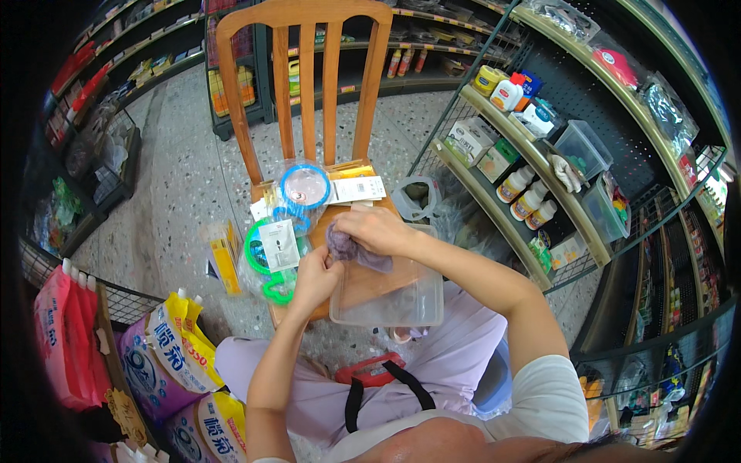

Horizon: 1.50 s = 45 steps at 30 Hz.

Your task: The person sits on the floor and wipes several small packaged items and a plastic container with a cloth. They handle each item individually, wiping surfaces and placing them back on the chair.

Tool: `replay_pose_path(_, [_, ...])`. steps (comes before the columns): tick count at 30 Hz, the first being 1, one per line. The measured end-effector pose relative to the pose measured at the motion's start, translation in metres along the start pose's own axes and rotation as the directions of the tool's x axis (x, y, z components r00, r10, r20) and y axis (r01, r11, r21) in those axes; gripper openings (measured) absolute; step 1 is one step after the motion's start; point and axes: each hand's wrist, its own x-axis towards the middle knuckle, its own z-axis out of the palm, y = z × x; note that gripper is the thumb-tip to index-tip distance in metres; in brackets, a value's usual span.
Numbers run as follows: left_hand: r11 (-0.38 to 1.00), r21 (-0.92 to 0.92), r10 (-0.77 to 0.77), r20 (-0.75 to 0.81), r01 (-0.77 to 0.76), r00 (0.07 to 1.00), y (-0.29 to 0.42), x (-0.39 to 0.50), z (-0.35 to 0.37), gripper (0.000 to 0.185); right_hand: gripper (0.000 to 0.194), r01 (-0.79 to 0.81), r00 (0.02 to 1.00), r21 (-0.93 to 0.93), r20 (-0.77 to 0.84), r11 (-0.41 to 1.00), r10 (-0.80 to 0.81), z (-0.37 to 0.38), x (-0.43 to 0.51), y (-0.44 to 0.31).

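Note:
My right hand (373, 230) grips a bunched purple-grey cloth (373, 259) and presses it at the far left part of a clear plastic box (393, 304). The box rests on the seat of a wooden chair (312, 240), its near end jutting past the seat's front edge. On the box's left side, my left hand (318, 275) is closed at the wall, thumb against the cloth; its fingertips are partly hidden. Left of my hands lie a packaged blue-rimmed round item (305, 186), a green-rimmed one (255, 246) and a white printed sachet (279, 245).
Yellow packets (224, 263) lie on the floor left of the chair. White boxes (359, 190) sit at the seat's back. A shelf rack (521, 191) with bottles and bins stands at the right. Large purple-and-yellow bags (168, 347) stand at the left. A red item (370, 370) is below my lap.

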Motion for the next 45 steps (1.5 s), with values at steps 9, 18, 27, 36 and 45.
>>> replay_pose_path(9, [0.998,0.067,0.005,0.0,-0.005,1.0,0.003,-0.005,0.002,0.022,0.023,-0.258,0.963,-0.047,-0.091,0.965,0.253,0.006,0.002,-0.013])
replay_pose_path(18, [0.998,0.043,0.053,-0.06,-0.05,0.997,0.011,-0.008,0.011,0.042,0.031,-0.476,0.88,-0.145,-0.065,0.867,0.471,-0.002,-0.008,-0.02])
replay_pose_path(27, [0.998,0.011,0.061,-0.075,-0.06,0.995,0.013,-0.013,0.009,0.045,0.034,-0.561,0.826,-0.21,-0.079,0.801,0.558,-0.015,-0.042,-0.008])
replay_pose_path(36, [0.995,0.103,0.021,-0.059,-0.015,0.998,0.014,-0.015,0.013,0.051,0.035,-0.633,0.755,-0.343,-0.072,0.694,0.652,-0.033,-0.076,0.013])
replay_pose_path(45, [0.974,0.198,0.153,-0.199,-0.113,0.968,0.012,-0.007,0.004,0.055,0.023,-0.266,0.961,-0.147,0.03,0.953,0.273,-0.03,-0.051,0.029])
